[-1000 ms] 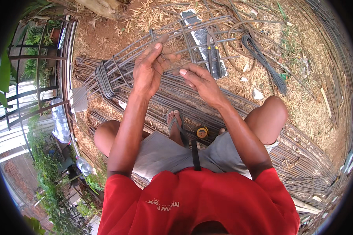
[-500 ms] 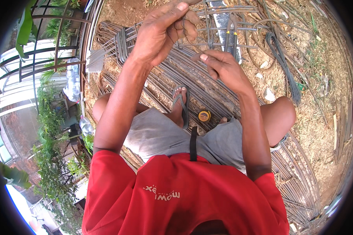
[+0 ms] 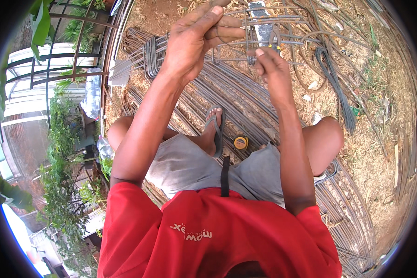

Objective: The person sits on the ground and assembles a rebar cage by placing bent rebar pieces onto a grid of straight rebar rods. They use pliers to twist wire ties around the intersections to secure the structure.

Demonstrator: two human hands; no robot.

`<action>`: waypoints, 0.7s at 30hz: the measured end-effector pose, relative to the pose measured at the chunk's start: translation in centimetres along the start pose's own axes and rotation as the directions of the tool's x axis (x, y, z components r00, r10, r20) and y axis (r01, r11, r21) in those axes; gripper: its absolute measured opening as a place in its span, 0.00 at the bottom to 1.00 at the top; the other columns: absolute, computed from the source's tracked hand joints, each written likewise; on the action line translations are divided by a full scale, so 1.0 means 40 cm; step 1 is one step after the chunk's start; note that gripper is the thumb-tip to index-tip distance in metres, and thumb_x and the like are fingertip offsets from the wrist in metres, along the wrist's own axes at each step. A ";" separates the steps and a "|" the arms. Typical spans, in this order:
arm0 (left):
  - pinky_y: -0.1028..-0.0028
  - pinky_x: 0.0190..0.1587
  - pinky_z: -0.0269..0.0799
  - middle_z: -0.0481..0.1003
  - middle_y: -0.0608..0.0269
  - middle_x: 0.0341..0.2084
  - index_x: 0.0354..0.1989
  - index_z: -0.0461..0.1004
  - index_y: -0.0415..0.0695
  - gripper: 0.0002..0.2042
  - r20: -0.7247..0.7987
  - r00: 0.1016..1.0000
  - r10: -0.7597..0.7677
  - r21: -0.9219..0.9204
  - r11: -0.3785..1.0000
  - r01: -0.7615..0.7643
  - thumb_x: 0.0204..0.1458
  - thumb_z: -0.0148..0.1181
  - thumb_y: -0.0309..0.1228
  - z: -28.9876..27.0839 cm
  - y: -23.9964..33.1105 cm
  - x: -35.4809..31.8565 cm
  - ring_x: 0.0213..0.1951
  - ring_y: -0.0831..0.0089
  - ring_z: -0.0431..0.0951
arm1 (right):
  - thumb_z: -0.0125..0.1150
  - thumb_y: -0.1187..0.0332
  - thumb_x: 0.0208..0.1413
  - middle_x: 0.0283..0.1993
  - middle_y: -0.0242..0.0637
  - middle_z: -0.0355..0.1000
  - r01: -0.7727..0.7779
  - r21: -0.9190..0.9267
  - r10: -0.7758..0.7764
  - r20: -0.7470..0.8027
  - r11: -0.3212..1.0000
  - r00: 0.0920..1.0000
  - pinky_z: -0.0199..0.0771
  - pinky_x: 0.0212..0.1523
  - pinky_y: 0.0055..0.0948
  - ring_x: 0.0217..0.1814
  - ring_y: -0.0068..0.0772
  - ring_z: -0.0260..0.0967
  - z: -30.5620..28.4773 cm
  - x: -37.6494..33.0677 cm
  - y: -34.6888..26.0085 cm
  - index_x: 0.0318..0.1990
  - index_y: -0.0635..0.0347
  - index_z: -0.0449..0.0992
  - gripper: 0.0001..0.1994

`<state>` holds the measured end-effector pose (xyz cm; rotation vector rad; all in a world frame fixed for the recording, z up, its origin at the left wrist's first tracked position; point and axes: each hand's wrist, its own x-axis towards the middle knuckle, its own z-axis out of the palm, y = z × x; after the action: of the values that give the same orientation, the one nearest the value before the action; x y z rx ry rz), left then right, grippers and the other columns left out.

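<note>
At the upper middle, my left hand (image 3: 190,44) is raised above the steel bars, its thumb and forefinger pinched on a thin dark tie wire (image 3: 227,45). The wire curves from these fingers toward my right hand (image 3: 272,69), whose thumb and fingertips are closed at its other end. Under and beyond both hands lies a cage of thin rebar (image 3: 282,19) with bent stirrups. Pincers (image 3: 274,39) with yellow and black handles rest there on a pale, worn board (image 3: 260,14), partly hidden by my right fingers.
A bundle of loose tie wire (image 3: 334,88) lies at the right on straw-covered ground. Long rebar rods (image 3: 236,99) run beneath my legs, with a yellow tape measure (image 3: 241,142) on them. Stacked stirrups (image 3: 152,58) stand at the left, near a metal frame and plants (image 3: 60,139).
My right hand has moved up and closed its fingers near the wire. The wire now stretches from my left hand toward it. The view has shifted slightly.
</note>
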<state>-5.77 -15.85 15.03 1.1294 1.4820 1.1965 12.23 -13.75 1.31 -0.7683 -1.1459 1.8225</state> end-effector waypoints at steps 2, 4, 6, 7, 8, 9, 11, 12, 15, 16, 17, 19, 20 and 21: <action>0.65 0.57 0.84 0.83 0.46 0.46 0.74 0.63 0.32 0.26 -0.043 0.999 -0.004 -0.004 1.000 0.004 0.75 0.52 0.35 -0.018 0.027 0.007 0.49 0.60 0.87 | 0.55 0.66 0.73 0.23 0.27 0.67 -0.064 0.197 0.028 0.177 0.978 0.984 0.60 0.29 0.23 0.24 0.18 0.60 -0.056 0.003 -0.048 0.50 0.64 0.84 0.13; 0.62 0.60 0.83 0.82 0.41 0.50 0.73 0.63 0.30 0.25 -0.092 0.995 -0.037 -0.003 0.999 0.037 0.75 0.50 0.34 -0.022 0.047 0.030 0.53 0.56 0.86 | 0.57 0.67 0.72 0.23 0.27 0.68 -0.061 0.173 -0.023 0.447 0.983 0.894 0.61 0.29 0.24 0.24 0.18 0.61 -0.073 -0.025 -0.078 0.50 0.64 0.85 0.13; 0.61 0.56 0.85 0.83 0.42 0.49 0.69 0.66 0.26 0.24 -0.043 0.999 -0.026 -0.007 1.000 0.026 0.74 0.52 0.33 0.003 0.047 0.038 0.49 0.58 0.87 | 0.59 0.66 0.72 0.24 0.27 0.68 -0.051 -0.053 0.070 0.487 0.997 0.870 0.61 0.29 0.25 0.25 0.18 0.60 -0.031 -0.064 -0.060 0.50 0.64 0.86 0.13; 0.61 0.54 0.86 0.83 0.43 0.48 0.67 0.68 0.24 0.23 -0.028 0.999 -0.018 -0.006 1.000 0.018 0.73 0.54 0.32 0.023 0.044 0.042 0.46 0.59 0.88 | 0.60 0.66 0.72 0.24 0.28 0.68 0.006 -0.106 0.053 0.541 0.994 0.839 0.61 0.29 0.25 0.25 0.18 0.60 -0.006 -0.072 -0.039 0.50 0.64 0.87 0.13; 0.63 0.55 0.85 0.83 0.36 0.50 0.65 0.69 0.23 0.22 0.007 1.000 0.010 0.026 1.000 -0.010 0.73 0.54 0.31 0.050 0.032 0.032 0.49 0.55 0.88 | 0.62 0.60 0.71 0.22 0.34 0.71 0.154 -0.328 0.002 0.431 0.932 0.902 0.67 0.29 0.33 0.25 0.26 0.66 0.012 -0.070 -0.014 0.51 0.56 0.87 0.13; 0.63 0.55 0.85 0.83 0.36 0.48 0.65 0.70 0.23 0.21 0.024 1.000 0.002 0.010 1.000 -0.002 0.73 0.54 0.31 0.076 0.023 0.025 0.49 0.55 0.88 | 0.62 0.60 0.71 0.23 0.35 0.72 0.154 -0.444 -0.033 0.267 0.883 0.963 0.68 0.31 0.35 0.26 0.27 0.67 0.011 -0.063 0.006 0.51 0.55 0.87 0.13; 0.64 0.53 0.85 0.84 0.37 0.46 0.64 0.71 0.24 0.20 0.117 0.992 0.058 -0.027 0.998 -0.055 0.73 0.53 0.30 0.114 0.009 0.020 0.48 0.56 0.88 | 0.62 0.60 0.72 0.26 0.37 0.73 -0.004 -0.651 -0.109 -0.133 0.759 0.985 0.70 0.34 0.38 0.28 0.29 0.68 -0.017 -0.043 0.031 0.51 0.53 0.87 0.12; 0.63 0.55 0.85 0.84 0.38 0.47 0.65 0.70 0.25 0.21 0.128 0.991 0.048 0.001 0.999 -0.048 0.74 0.53 0.31 0.122 0.005 0.022 0.50 0.56 0.88 | 0.61 0.60 0.72 0.25 0.35 0.72 0.000 -0.603 -0.186 -0.246 0.798 0.951 0.67 0.32 0.34 0.27 0.26 0.66 -0.045 -0.031 0.030 0.51 0.55 0.87 0.13; 0.62 0.58 0.83 0.84 0.39 0.49 0.68 0.68 0.27 0.21 0.138 0.989 0.054 0.007 0.998 -0.055 0.74 0.51 0.32 0.115 -0.013 0.047 0.52 0.55 0.87 | 0.60 0.61 0.72 0.23 0.26 0.65 0.132 -0.157 -0.192 -0.471 0.979 0.861 0.55 0.28 0.24 0.24 0.19 0.56 -0.129 -0.020 -0.019 0.47 0.63 0.87 0.14; 0.62 0.59 0.83 0.84 0.39 0.49 0.68 0.68 0.27 0.21 0.104 0.994 0.028 -0.020 0.999 -0.026 0.74 0.51 0.31 0.103 -0.018 0.065 0.52 0.55 0.87 | 0.61 0.63 0.71 0.23 0.25 0.64 0.195 -0.122 -0.229 -0.441 0.973 0.868 0.50 0.27 0.23 0.24 0.17 0.52 -0.142 -0.033 -0.041 0.48 0.64 0.86 0.14; 0.61 0.59 0.84 0.84 0.39 0.49 0.68 0.68 0.27 0.21 0.061 0.998 0.003 -0.039 0.999 -0.001 0.74 0.51 0.31 0.086 -0.023 0.086 0.52 0.55 0.87 | 0.61 0.65 0.70 0.24 0.23 0.63 0.265 -0.092 -0.279 -0.409 0.960 0.869 0.45 0.27 0.21 0.24 0.15 0.48 -0.141 -0.053 -0.062 0.49 0.64 0.86 0.13; 0.60 0.59 0.84 0.82 0.38 0.51 0.68 0.67 0.27 0.21 0.022 0.998 -0.052 -0.065 0.996 0.053 0.75 0.49 0.31 0.053 -0.038 0.112 0.53 0.53 0.86 | 0.64 0.63 0.68 0.22 0.26 0.67 0.197 -0.150 -0.224 -0.195 0.969 0.955 0.51 0.27 0.22 0.24 0.16 0.56 -0.093 -0.094 -0.076 0.45 0.66 0.87 0.13; 0.59 0.60 0.84 0.82 0.37 0.52 0.69 0.66 0.27 0.21 -0.005 0.996 -0.088 -0.068 0.994 0.087 0.75 0.48 0.30 0.037 -0.046 0.116 0.53 0.52 0.86 | 0.64 0.61 0.68 0.22 0.28 0.68 0.145 -0.239 -0.171 -0.091 0.960 0.981 0.55 0.27 0.24 0.23 0.18 0.59 -0.051 -0.109 -0.070 0.45 0.64 0.87 0.14; 0.58 0.61 0.84 0.81 0.36 0.54 0.69 0.65 0.26 0.21 -0.017 0.991 -0.133 -0.144 0.981 0.130 0.75 0.46 0.30 0.026 -0.054 0.115 0.54 0.52 0.85 | 0.64 0.60 0.68 0.21 0.30 0.70 0.113 -0.323 -0.115 0.013 0.940 0.993 0.58 0.28 0.25 0.23 0.20 0.63 -0.011 -0.115 -0.058 0.45 0.63 0.88 0.15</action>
<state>-5.86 -11.44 12.33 0.9091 1.4438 1.2086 15.50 -17.08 3.54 -0.8718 -1.4770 1.5537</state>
